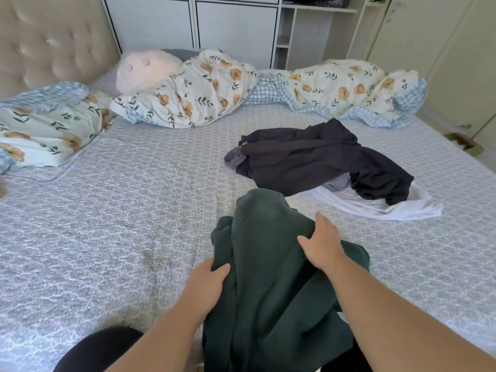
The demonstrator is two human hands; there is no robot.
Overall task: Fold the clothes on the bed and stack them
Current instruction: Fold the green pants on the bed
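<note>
A dark green garment (268, 277) is being spread on the near bed (107, 224), pressed by the flat right hand (322, 244) and pinched at its left edge by the left hand (209, 280); wrinkles should be smoothed outward before folding.

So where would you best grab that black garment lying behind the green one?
Probably the black garment is best taken at its near edge, where it drapes over the white cloth. That edge faces the person and lies slightly raised, so hands can pinch it from the front without disturbing the grey piece tucked at its left.
</note>
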